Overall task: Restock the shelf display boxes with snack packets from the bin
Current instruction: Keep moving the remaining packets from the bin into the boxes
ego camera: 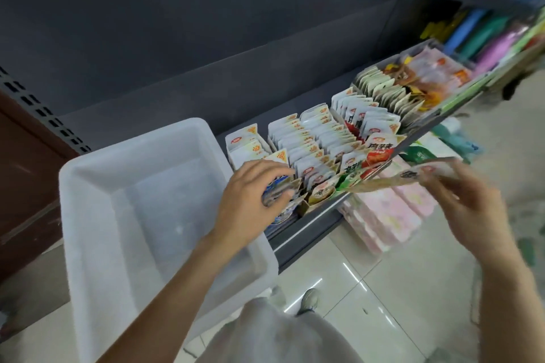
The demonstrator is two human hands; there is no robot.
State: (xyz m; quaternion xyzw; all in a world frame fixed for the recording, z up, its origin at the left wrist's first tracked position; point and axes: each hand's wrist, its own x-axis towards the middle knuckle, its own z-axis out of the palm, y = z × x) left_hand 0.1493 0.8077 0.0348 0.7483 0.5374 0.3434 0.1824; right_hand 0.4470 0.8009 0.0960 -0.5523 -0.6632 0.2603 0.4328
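A white plastic bin (pixel 88 215) stands at the left end of the shelf, and I see no packets inside it. To its right, a row of display boxes (pixel 318 141) holds upright snack packets. My left hand (pixel 250 200) grips a small bunch of blue-and-white packets (pixel 277 194) at the front of the leftmost box. My right hand (pixel 474 206) is blurred and pinches a long pale snack packet (pixel 413 177) held in the air in front of the shelf edge.
Grey shelf edge (pixel 309 230) runs diagonally up to the right. Pink wrapped packs (pixel 383 215) are stacked on the floor below it. More snack boxes (pixel 413 79) and colourful goods (pixel 486 32) sit farther right. A shoe (pixel 309 298) shows on the tiled floor.
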